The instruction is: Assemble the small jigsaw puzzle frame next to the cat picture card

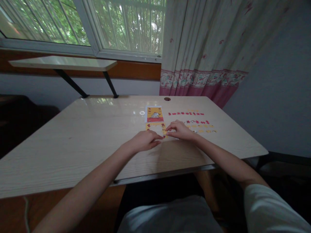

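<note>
A partly assembled jigsaw puzzle [158,125] lies on the table, with yellow pieces forming a border around a pale gap. My left hand [145,140] rests at its lower side, index finger stretched out and touching the lower right corner; thumb and index are apart. From the right, my right hand [180,130] reaches to the puzzle's right edge, thumb and index pinched on a small yellow puzzle piece [166,131], mostly hidden by the fingertips. Just behind the puzzle is a reference picture card [155,114] showing a white animal on yellow and red.
Loose red puzzle pieces [186,113] lie in rows on the right, with yellow puzzle pieces [209,131] in nearer rows, partly behind my right hand. A raised shelf [65,63] stands at the table's back left. A cable hole [167,99] sits near the back edge of the table [97,139].
</note>
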Demonstrator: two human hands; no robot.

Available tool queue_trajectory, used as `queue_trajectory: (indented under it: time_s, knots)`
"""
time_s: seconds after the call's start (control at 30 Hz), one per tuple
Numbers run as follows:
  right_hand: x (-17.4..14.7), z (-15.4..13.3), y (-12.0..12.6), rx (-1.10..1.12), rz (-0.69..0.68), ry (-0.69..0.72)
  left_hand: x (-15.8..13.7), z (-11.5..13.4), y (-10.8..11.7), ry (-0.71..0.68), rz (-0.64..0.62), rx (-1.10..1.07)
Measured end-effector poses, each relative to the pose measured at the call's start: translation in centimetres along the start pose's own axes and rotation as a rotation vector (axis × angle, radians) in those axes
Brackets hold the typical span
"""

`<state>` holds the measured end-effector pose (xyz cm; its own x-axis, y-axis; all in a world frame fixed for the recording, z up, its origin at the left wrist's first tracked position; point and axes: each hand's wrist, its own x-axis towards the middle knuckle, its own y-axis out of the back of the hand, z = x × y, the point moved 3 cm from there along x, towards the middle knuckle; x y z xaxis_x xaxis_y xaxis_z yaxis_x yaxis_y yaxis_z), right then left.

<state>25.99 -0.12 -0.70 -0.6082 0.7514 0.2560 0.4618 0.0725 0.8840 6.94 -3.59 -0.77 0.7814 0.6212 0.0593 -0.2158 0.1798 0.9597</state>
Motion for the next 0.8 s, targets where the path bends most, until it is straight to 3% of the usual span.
queue_trajectory:
  time_s: [0.8]
  knots:
    - [-0.35,0.32,-0.28,-0.022,-0.018,-0.015,0.11,0.56,0.03,-0.043,0.016,0.106]
